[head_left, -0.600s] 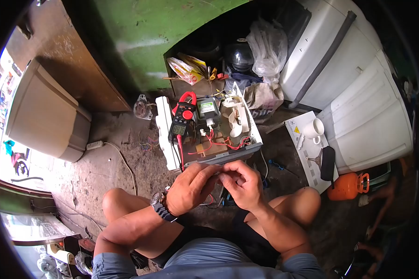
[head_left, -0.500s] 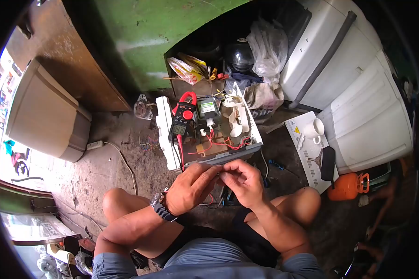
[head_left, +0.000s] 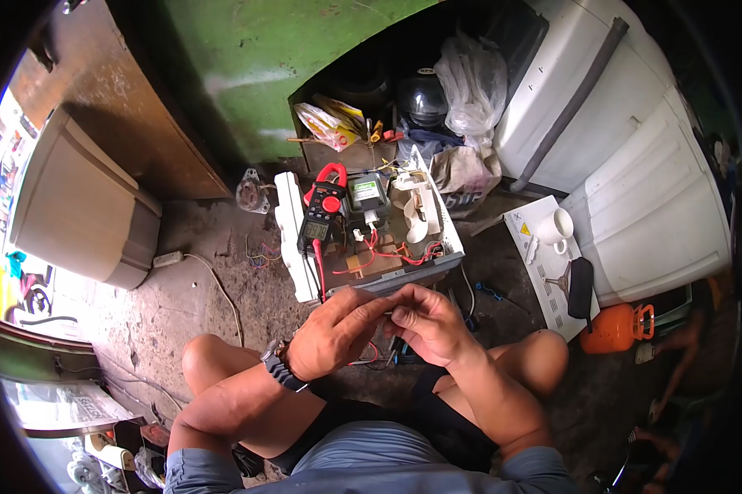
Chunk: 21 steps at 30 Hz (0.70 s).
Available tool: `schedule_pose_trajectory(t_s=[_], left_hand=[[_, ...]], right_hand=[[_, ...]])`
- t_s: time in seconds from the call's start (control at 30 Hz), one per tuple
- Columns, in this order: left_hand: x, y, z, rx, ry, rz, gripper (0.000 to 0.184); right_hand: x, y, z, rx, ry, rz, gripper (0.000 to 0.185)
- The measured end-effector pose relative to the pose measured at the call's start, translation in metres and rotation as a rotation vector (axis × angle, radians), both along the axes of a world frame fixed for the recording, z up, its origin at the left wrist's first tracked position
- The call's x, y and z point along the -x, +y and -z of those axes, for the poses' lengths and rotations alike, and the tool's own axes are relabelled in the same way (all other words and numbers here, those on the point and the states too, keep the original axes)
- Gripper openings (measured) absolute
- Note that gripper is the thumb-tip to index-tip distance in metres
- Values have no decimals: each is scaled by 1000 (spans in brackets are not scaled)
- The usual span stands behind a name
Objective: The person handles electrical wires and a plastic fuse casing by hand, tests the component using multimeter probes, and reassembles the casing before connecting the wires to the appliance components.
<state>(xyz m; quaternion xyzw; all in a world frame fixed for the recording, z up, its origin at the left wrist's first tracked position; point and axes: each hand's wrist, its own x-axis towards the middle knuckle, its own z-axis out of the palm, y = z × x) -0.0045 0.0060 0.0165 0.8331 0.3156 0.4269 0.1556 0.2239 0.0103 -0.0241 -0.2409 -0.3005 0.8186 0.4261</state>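
Note:
In front of my body, my left hand (head_left: 334, 333) and my right hand (head_left: 431, 327) meet at the fingertips. The fingers of both are pinched together, and whatever lies between them is too small and too hidden to name. A dark watch is strapped on my left wrist. Just beyond the hands sits an opened appliance with a white casing (head_left: 291, 235). A red and black clamp meter (head_left: 320, 216) rests on it, its red test lead (head_left: 319, 267) trailing toward me. Beside the meter are a dark box with a green label (head_left: 367, 193) and loose red wires (head_left: 375, 251).
To the right, a white panel (head_left: 544, 280) carries a white cup (head_left: 555, 226), near an orange gas cylinder (head_left: 614, 329). A blue-handled tool (head_left: 490, 292) lies on the floor. On the left are a motor-like part (head_left: 253, 193) and a cable (head_left: 223, 288). Plastic bags (head_left: 474, 86) are behind.
My right hand has turned slightly, and its thumb now shows more plainly against the fingers. My left fingers reach a little further over it. A yellow shape has appeared at the far left edge.

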Motion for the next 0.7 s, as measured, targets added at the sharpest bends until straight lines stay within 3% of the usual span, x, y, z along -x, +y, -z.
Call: schedule_pose_trajectory(t_s=[0.3,0.7], left_hand=[[2,-3,-1,150,-80,-6,36],[1,-3,5,242,-160,-19,20]], right_hand=[[3,0,0,108,148,-68,9],[3,-1,-11,-26,-30,-1,11]])
